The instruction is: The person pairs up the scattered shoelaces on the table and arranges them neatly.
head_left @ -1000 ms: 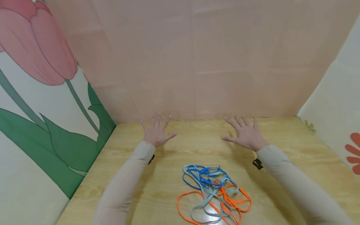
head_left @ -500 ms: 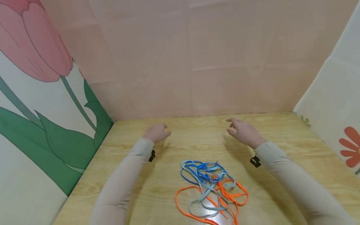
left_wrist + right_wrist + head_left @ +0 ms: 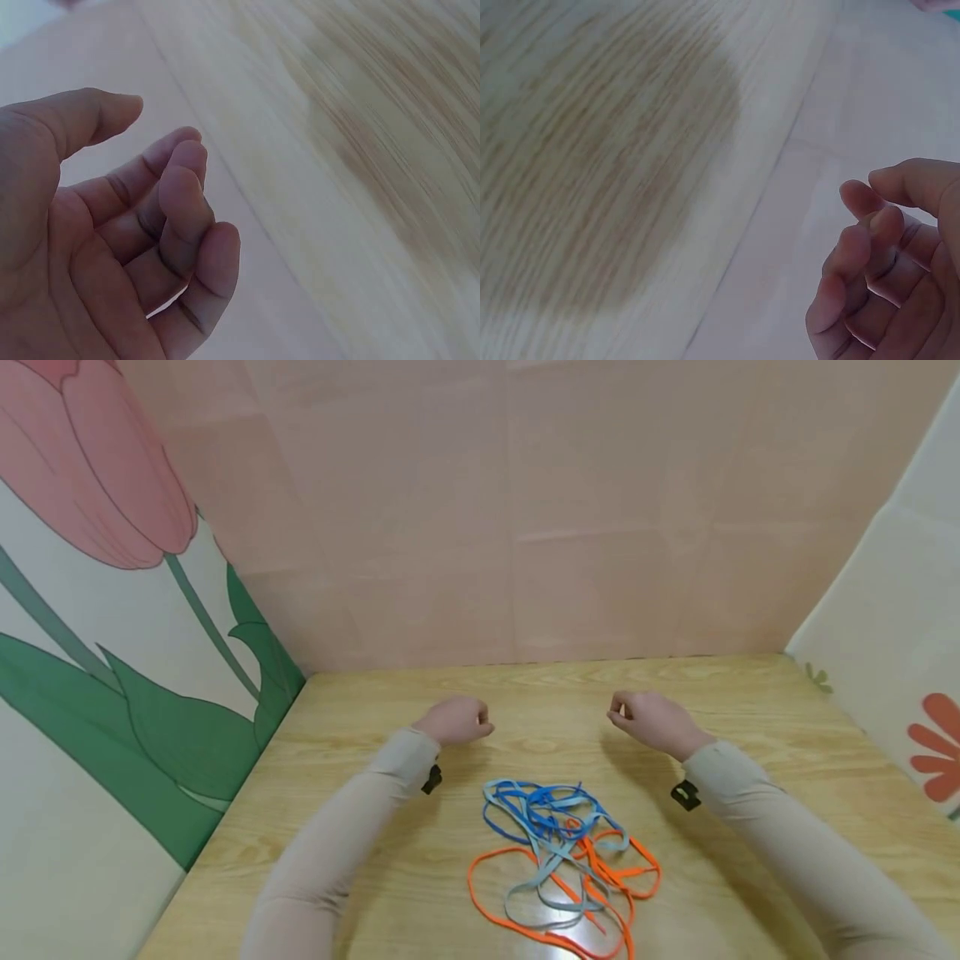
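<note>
Over the far part of the table, my left hand hovers with its fingers loosely curled. The left wrist view shows its palm bare and the thumb apart from the fingertips. To the right, my right hand is bent in a similar loose curl, also holding nothing; its thumb lies close to the index fingertip in the right wrist view. Nearer to me lies a loose tangle of flat shoelaces: a blue lace, a pale grey-blue lace and an orange lace. Neither hand touches them.
The wood-grain table runs back to a plain pinkish wall covering. A panel with a printed tulip closes the left side, and a pale panel with a red flower the right. Dark straps show at both wrists.
Both hands had fingers spread wide a second ago and have since curled them. The left hand has shifted right, towards the middle. The shoelaces have stayed in place, with a slight camera shift.
</note>
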